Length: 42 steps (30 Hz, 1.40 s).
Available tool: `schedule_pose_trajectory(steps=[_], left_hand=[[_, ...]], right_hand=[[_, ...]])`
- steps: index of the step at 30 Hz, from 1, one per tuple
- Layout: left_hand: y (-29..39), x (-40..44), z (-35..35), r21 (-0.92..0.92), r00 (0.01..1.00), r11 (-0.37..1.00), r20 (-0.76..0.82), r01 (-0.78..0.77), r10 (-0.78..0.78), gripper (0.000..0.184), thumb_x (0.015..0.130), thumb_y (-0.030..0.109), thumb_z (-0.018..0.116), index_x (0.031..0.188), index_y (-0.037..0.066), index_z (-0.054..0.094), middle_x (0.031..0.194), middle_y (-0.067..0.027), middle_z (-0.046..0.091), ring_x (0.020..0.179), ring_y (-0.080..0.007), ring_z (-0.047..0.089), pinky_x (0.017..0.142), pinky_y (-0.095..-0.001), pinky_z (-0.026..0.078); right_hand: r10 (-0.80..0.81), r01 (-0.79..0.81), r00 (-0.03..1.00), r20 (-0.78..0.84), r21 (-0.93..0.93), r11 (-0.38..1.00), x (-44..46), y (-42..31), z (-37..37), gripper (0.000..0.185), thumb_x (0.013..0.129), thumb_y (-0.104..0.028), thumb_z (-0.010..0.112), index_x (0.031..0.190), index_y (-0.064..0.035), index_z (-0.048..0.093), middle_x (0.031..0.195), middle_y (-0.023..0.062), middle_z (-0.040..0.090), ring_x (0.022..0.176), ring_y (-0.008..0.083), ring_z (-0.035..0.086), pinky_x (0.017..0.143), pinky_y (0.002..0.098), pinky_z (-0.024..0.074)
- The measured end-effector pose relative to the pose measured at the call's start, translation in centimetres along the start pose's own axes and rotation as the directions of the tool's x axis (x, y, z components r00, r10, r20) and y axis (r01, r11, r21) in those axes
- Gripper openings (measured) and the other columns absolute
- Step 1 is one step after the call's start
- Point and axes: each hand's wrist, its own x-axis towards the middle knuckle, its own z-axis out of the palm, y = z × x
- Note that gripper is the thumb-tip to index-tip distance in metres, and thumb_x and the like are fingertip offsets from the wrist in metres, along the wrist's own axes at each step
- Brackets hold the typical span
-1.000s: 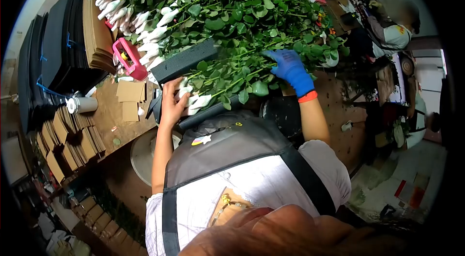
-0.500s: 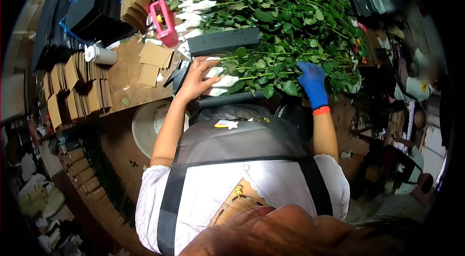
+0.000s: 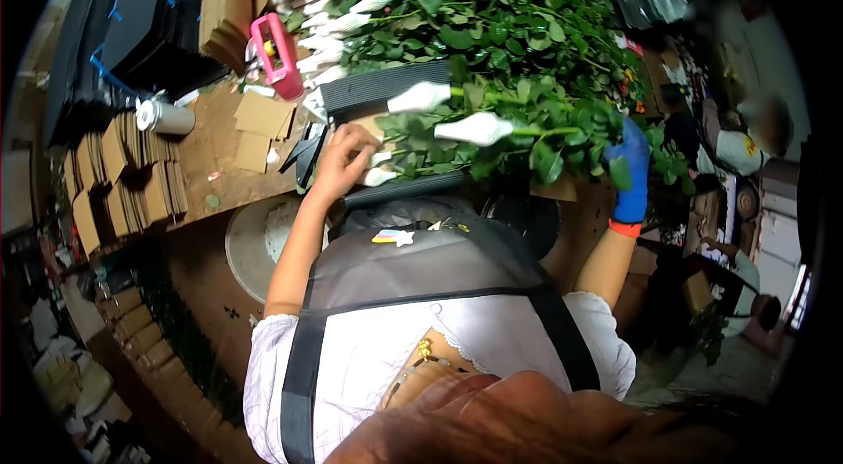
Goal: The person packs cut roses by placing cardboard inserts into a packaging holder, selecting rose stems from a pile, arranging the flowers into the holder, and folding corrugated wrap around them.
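My left hand (image 3: 341,163), bare, lies at the left end of a black corrugated wrapper, fingers bent and apart. It touches white-netted rose heads (image 3: 379,176) lying there; its fingertips are partly hidden. My right hand (image 3: 629,164), in a blue glove with an orange cuff, is closed round the stems of roses at the right. Two of these roses, with white-netted heads (image 3: 474,129), are raised above the wrapper and point left. The wrapper's upper flap (image 3: 356,88) stands behind them and its lower edge (image 3: 404,189) runs along the table front.
More netted roses (image 3: 492,7) are heaped at the back. A pink holder (image 3: 276,60), a white cylinder (image 3: 165,117), cardboard pieces (image 3: 263,117) and stacked dark sheets (image 3: 167,16) stand left. A bucket (image 3: 241,244) sits below the table. Another person (image 3: 746,288) is at the right.
My right hand has moved right, and roses in it now hang raised over the wrapper. My left hand has stayed by the rose heads, its fingers more bent. The view has shifted slightly.
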Motion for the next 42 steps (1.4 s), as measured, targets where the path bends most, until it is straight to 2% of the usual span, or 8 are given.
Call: schedule_pose_trajectory(steps=[8, 14, 16, 18, 19, 20, 22, 42], left_hand=[[0.9, 0.0, 0.0, 0.146, 0.999, 0.989, -0.018, -0.023, 0.026, 0.024, 0.088, 0.01, 0.068, 0.112, 0.005, 0.066, 0.106, -0.0115, 0.062, 0.099, -0.0313, 0.059, 0.086, -0.0368, 0.049], [0.0, -0.3, 0.7, 0.165, 0.993, 0.986, -0.113, -0.027, 0.046, 0.018, 0.092, 0.011, 0.068, 0.108, 0.004, 0.071, 0.107, -0.011, 0.065, 0.097, -0.0278, 0.06, 0.085, -0.0356, 0.048], [0.4, -0.2, 0.8, 0.184, 0.987, 0.981, -0.13, -0.065, 0.09, 0.018, 0.091, 0.012, 0.069, 0.108, 0.004, 0.072, 0.108, -0.0113, 0.066, 0.098, -0.0284, 0.06, 0.087, -0.0365, 0.048], [2.2, -0.3, 0.6, -0.043, 0.911, 0.912, -0.034, 0.409, -0.41, 0.021, 0.089, 0.013, 0.072, 0.109, 0.005, 0.071, 0.108, -0.0108, 0.067, 0.099, -0.0269, 0.062, 0.087, -0.0352, 0.049], [-1.6, 0.0, 0.5, 0.298, 0.99, 0.95, -0.069, -0.094, 0.12, 0.024, 0.087, 0.013, 0.075, 0.11, 0.004, 0.07, 0.112, -0.0096, 0.067, 0.1, -0.0233, 0.065, 0.087, -0.0321, 0.05], [0.0, -0.2, 0.9, 0.059, 0.973, 0.974, -0.089, 0.219, -0.213, 0.035, 0.089, 0.007, 0.071, 0.122, 0.004, 0.06, 0.115, -0.0123, 0.067, 0.104, -0.0213, 0.064, 0.092, -0.0333, 0.05], [-1.1, -0.4, 1.2, -0.173, 0.979, 0.976, -0.129, 0.134, -0.157, 0.054, 0.086, 0.006, 0.074, 0.134, 0.007, 0.049, 0.121, -0.0133, 0.065, 0.111, -0.0222, 0.061, 0.097, -0.0349, 0.049], [1.3, 0.5, 0.2, 0.179, 0.989, 0.98, -0.101, -0.085, 0.104, 0.052, 0.085, 0.004, 0.074, 0.134, 0.007, 0.057, 0.121, -0.0163, 0.057, 0.111, -0.0318, 0.058, 0.096, -0.0363, 0.048]], right_hand=[[-0.16, 0.06, 0.962, -0.219, -0.403, 0.913, 12.0, -4.9, -2.4, 0.068, 0.082, -0.019, 0.076, 0.144, -0.0135, 0.05, 0.113, 0.0146, 0.069, 0.099, 0.0346, 0.066, 0.088, 0.043, 0.0532], [-0.61, 0.583, 0.746, -0.27, -0.179, 0.792, 8.0, -13.1, 1.2, 0.058, 0.075, 0.001, 0.071, 0.124, -0.0287, 0.069, 0.105, 0.0054, 0.07, 0.099, 0.0259, 0.064, 0.091, 0.0374, 0.0524], [-0.558, 0.551, 0.815, -0.155, -0.091, 0.83, 5.5, -14.9, 1.4, 0.054, 0.08, -0.002, 0.068, 0.124, -0.0328, 0.067, 0.102, 0.0017, 0.069, 0.096, 0.0239, 0.064, 0.085, 0.038, 0.0522], [-0.588, 0.567, 0.808, 0.051, 0.209, 0.797, 4.5, -14.0, 4.3, 0.047, 0.08, -0.005, 0.068, 0.12, -0.0295, 0.068, 0.1, 0.0046, 0.068, 0.094, 0.0266, 0.065, 0.083, 0.0401, 0.0516], [-0.585, 0.563, 0.8, 0.133, 0.171, 0.808, 4.3, -13.4, 5.8, 0.043, 0.081, -0.007, 0.068, 0.119, -0.0287, 0.069, 0.099, 0.0049, 0.067, 0.094, 0.0271, 0.065, 0.083, 0.0406, 0.0515], [-0.574, 0.559, 0.791, 0.213, 0.131, 0.819, 4.2, -12.8, 7.3, 0.04, 0.082, -0.009, 0.068, 0.117, -0.0278, 0.069, 0.098, 0.0053, 0.067, 0.093, 0.0276, 0.065, 0.083, 0.0412, 0.0513], [-0.51, 0.525, 0.803, 0.31, 0.039, 0.85, 4.0, -11.3, 10.0, 0.035, 0.083, -0.013, 0.067, 0.116, -0.0268, 0.069, 0.097, 0.0059, 0.066, 0.093, 0.0281, 0.065, 0.084, 0.0419, 0.0512], [-0.353, 0.419, 0.844, 0.404, -0.085, 0.904, 4.0, -9.7, 15.6, 0.016, 0.088, -0.023, 0.058, 0.101, -0.0154, 0.064, 0.086, 0.0117, 0.07, 0.08, 0.0358, 0.068, 0.07, 0.0486, 0.0531]])
